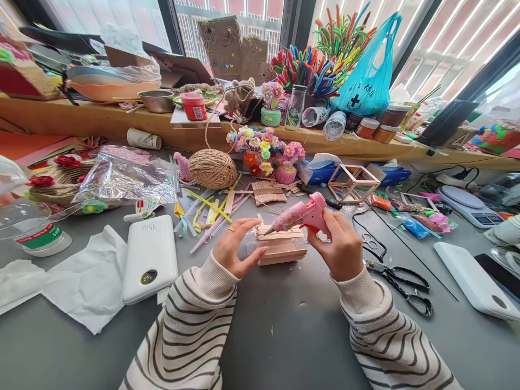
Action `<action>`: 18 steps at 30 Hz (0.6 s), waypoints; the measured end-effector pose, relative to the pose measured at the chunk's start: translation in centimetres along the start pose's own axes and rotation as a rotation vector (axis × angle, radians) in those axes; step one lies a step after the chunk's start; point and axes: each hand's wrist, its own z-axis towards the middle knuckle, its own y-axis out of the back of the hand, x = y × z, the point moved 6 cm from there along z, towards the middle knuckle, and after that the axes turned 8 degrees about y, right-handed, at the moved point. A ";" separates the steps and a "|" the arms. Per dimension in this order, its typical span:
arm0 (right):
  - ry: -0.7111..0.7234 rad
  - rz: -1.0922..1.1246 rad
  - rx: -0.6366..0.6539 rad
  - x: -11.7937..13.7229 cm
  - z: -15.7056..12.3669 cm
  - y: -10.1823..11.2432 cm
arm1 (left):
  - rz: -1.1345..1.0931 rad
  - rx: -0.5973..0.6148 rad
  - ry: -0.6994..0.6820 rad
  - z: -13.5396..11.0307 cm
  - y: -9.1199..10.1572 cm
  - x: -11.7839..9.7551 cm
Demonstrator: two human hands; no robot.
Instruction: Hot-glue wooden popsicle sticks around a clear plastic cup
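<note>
My right hand (341,244) is closed around a pink hot glue gun (298,214), its nozzle pointing left and down over a small piece built of wooden craft sticks (282,254). The sticks lie side by side in rows, and clear plastic shows at the piece's ends. My left hand (233,246) curves around the left end of the piece, index finger at its upper edge and thumb at its near side. The nozzle tip is close to the upper sticks; whether it touches them I cannot tell.
Behind the piece lie loose craft sticks (268,193), a ball of twine (212,169) and a wooden stick frame (353,184). Black scissors (406,287) rest at right. White power banks (149,260) flank both arms. A crowded ledge (170,130) runs along the window.
</note>
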 end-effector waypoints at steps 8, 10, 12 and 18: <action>0.018 -0.023 -0.012 -0.4 0.2 0.4 | 0.001 0.012 0.006 0.0 0.0 0.0; 0.025 -0.031 -0.010 -0.5 0.3 0.5 | -0.003 0.015 0.017 0.0 0.0 0.0; 0.026 -0.046 -0.009 -0.6 0.3 0.5 | -0.005 0.018 0.023 0.0 0.0 0.0; 0.015 -0.051 -0.008 -1.0 0.1 0.7 | -0.012 0.015 0.014 0.0 0.0 -0.1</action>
